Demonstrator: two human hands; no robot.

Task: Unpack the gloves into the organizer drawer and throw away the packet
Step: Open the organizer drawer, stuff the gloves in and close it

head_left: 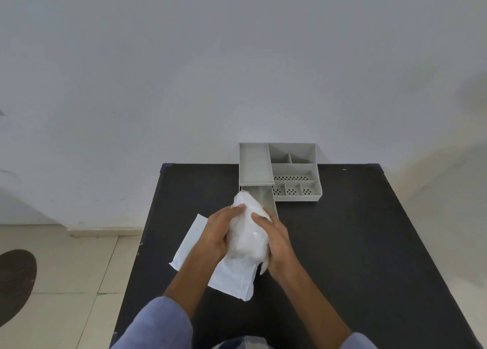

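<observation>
A bundle of translucent white gloves (246,230) is pressed between both my hands above the black table. My left hand (214,232) grips its left side and my right hand (276,239) grips its right side. The bundle's far end reaches over the pulled-out drawer (271,201) of the grey organizer (295,169). The flat white packet (189,243) lies on the table under my left hand and forearm, its lower corner sticking out near the table's middle.
The black table (355,243) runs to a white wall behind the organizer. Tiled floor (66,283) lies to the left with a dark round mat (15,283) on it.
</observation>
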